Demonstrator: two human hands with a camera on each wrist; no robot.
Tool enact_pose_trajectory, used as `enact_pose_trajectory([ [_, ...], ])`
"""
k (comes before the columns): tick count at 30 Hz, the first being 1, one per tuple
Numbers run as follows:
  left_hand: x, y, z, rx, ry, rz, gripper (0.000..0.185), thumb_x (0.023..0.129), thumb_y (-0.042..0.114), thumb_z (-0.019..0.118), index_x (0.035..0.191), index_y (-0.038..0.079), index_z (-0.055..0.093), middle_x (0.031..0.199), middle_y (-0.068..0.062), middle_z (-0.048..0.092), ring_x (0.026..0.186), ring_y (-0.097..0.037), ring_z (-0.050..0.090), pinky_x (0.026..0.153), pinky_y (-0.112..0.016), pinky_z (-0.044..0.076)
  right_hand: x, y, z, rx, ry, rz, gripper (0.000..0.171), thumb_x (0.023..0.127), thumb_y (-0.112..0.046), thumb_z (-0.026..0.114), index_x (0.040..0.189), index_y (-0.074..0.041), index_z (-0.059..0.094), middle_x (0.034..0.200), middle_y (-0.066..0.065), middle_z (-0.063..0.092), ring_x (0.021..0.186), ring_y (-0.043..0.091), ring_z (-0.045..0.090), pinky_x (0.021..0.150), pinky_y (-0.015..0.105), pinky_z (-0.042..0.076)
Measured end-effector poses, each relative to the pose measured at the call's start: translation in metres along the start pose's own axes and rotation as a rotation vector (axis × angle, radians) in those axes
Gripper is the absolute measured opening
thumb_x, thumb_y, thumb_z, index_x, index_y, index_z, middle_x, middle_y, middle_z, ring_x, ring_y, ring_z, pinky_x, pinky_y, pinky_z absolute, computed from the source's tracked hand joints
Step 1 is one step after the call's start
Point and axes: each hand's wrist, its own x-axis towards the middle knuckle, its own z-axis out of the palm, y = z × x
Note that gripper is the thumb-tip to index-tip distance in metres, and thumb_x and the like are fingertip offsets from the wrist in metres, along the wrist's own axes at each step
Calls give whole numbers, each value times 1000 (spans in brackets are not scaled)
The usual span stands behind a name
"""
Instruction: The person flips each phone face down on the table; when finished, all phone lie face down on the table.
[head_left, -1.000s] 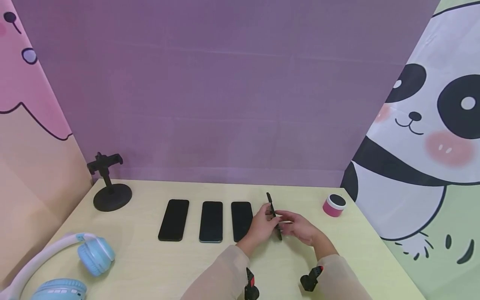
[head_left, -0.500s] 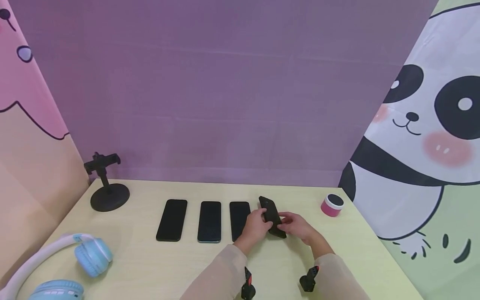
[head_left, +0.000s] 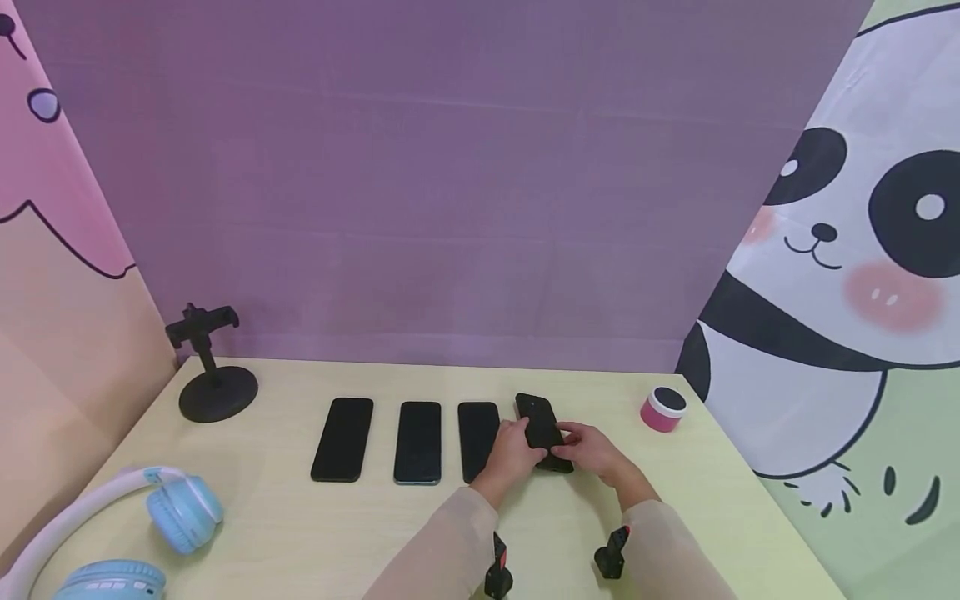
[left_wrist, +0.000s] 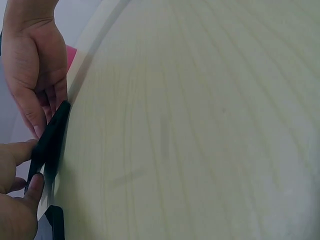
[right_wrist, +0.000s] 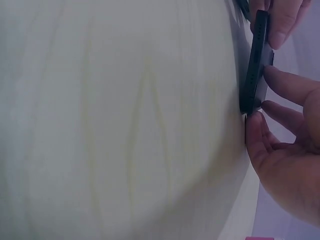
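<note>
In the head view both hands hold a black smartphone (head_left: 542,425) above the right part of the table, its broad face tilted up towards me. My left hand (head_left: 513,458) pinches its left edge, thumb at the near end. From the right, my right hand (head_left: 596,454) pinches the phone's right edge near its lower corner. The right wrist view shows the smartphone (right_wrist: 256,62) edge-on, with fingertips of the right hand (right_wrist: 295,135) against it. Three more black phones lie flat to the left: one phone (head_left: 342,439), a middle phone (head_left: 417,442), and a phone (head_left: 477,437) partly behind the left hand.
A black phone stand (head_left: 217,392) stands at the back left of the table (head_left: 300,542). Blue and white headphones (head_left: 183,512) lie at the front left. Near the back right edge sits a pink jar (head_left: 663,410) with a white and black lid. A purple backdrop (head_left: 450,208) rises behind.
The smartphone has turned from edge-on to showing its broad face, leaning less steeply now. Both hands have stayed on it. The other phones have not moved on the table.
</note>
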Motion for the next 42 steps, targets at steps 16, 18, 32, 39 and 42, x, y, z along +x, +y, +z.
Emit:
enact_pose_trajectory([
  [16, 0, 2, 5, 73, -26, -8, 57, 82, 13, 79, 128, -12, 55, 114, -22, 55, 109, -33, 56, 95, -39, 46, 2, 4, 2, -105, 56, 44, 56, 86, -9, 72, 135, 7, 50, 104, 18, 61, 93, 30, 58, 83, 45, 50],
  [18, 0, 1, 6, 67, -33, -14, 58, 82, 13, 80, 128, -12, 55, 113, -22, 54, 109, -33, 56, 95, -39, 46, 2, 5, 1, -112, 51, 44, 56, 87, -10, 72, 135, 7, 50, 105, 18, 61, 94, 31, 58, 84, 45, 50],
  [32, -2, 0, -7, 15, -57, -49, 61, 85, 18, 77, 134, -7, 52, 120, -19, 49, 110, -31, 55, 95, -41, 46, 4, 1, 3, -171, 94, 21, 53, 87, -9, 71, 135, 5, 51, 100, 16, 60, 90, 31, 56, 81, 45, 49],
  [39, -9, -11, -40, 90, 5, 26, 58, 89, 15, 73, 137, -6, 49, 125, -20, 43, 118, -31, 47, 94, -40, 46, -2, -37, 23, -210, 124, -100, 45, 90, -10, 68, 131, 4, 56, 98, 11, 63, 92, 29, 60, 79, 46, 50],
  [42, -14, -20, -51, 78, 18, 21, 58, 90, 13, 72, 138, -6, 47, 125, -20, 42, 118, -32, 46, 93, -41, 46, -6, -52, 35, -216, 103, -119, 44, 90, -10, 69, 130, 3, 57, 96, 9, 62, 91, 27, 60, 77, 44, 50],
])
